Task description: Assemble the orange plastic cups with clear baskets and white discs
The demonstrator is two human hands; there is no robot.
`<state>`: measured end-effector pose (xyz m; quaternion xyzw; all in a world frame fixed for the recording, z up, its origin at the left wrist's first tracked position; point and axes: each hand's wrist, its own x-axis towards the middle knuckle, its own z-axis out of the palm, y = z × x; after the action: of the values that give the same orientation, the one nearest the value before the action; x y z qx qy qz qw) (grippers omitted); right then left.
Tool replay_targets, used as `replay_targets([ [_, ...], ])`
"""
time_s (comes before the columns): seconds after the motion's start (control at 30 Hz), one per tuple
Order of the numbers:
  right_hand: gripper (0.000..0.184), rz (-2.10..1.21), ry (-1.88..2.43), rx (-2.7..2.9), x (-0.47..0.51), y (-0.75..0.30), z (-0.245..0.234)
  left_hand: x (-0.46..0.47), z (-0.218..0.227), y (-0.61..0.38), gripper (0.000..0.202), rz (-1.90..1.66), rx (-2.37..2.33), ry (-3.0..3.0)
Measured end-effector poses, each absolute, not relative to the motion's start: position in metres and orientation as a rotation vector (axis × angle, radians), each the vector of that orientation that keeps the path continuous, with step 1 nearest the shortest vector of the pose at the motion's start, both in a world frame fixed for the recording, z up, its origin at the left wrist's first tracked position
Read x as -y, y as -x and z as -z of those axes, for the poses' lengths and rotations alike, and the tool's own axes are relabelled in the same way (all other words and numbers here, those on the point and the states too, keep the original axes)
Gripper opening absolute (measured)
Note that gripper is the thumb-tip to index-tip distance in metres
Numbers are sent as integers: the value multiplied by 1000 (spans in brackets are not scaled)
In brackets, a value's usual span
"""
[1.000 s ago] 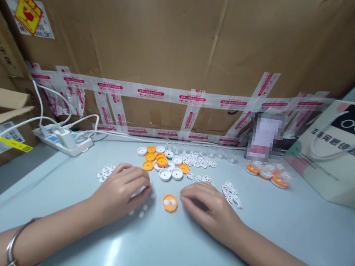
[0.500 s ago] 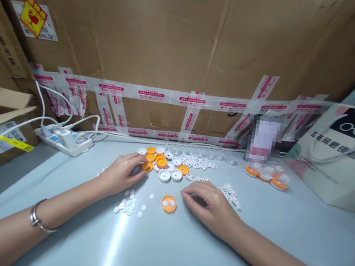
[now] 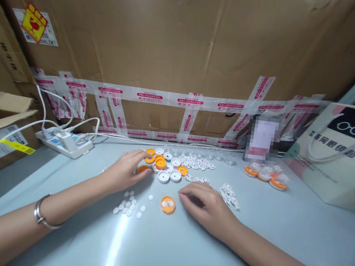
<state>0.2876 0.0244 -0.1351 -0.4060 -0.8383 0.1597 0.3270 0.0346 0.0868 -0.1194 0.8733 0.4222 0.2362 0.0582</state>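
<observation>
My left hand (image 3: 126, 170) reaches into a cluster of orange and white round caps (image 3: 166, 166) on the grey table (image 3: 163, 244). Its fingers curl over an orange cap (image 3: 142, 168) at the cluster's left edge. My right hand (image 3: 205, 205) rests palm down just right of a single orange cap (image 3: 167, 204) that holds two small white discs. The right hand's fingers are bent, and what lies under them is hidden. A small heap of tiny white gears (image 3: 128, 205) lies below my left wrist.
White perforated discs (image 3: 230, 194) lie right of my right hand, with more behind the caps. Assembled orange-and-clear pieces (image 3: 265, 173) sit at back right beside a paper bag (image 3: 341, 154). A power strip (image 3: 63, 143) with cables lies back left. Taped cardboard (image 3: 181, 55) walls the rear.
My left hand has left the white gears and moved forward to the cap cluster, closing over an orange cap. The right hand has hardly moved.
</observation>
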Motion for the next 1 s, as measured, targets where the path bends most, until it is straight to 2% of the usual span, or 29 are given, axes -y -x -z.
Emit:
replay_targets([
  [0.13, 13, -430, 1063, 2196, -23, -288, 134, -101, 113, -52, 36, -601, -1243, -2632],
  [0.27, 32, -485, 1117, 2273, -18, -287, 132, -109, 116, -64, 32, -586, -1231, -2623],
  [0.37, 38, -537, 1140, 2320, -16, -285, 134, -108, 119, -66, 31, -605, -1241, -2606],
  [0.5, 36, -558, 1156, 2320, -16, -285, 137, -103, 115, -62, 33, -654, -1159, -2597],
  [0.67, 34, -559, 1155, 2312, -18, -285, 136, -95, 109, -61, 35, -467, -864, -2794],
  [0.77, 33, -555, 1154, 2311, -19, -285, 136, -94, 113, -63, 37, -417, -885, -2866],
  [1.0, 31, -548, 1154, 2312, -18, -285, 136, -91, 112, -63, 30, -498, -865, -2822],
])
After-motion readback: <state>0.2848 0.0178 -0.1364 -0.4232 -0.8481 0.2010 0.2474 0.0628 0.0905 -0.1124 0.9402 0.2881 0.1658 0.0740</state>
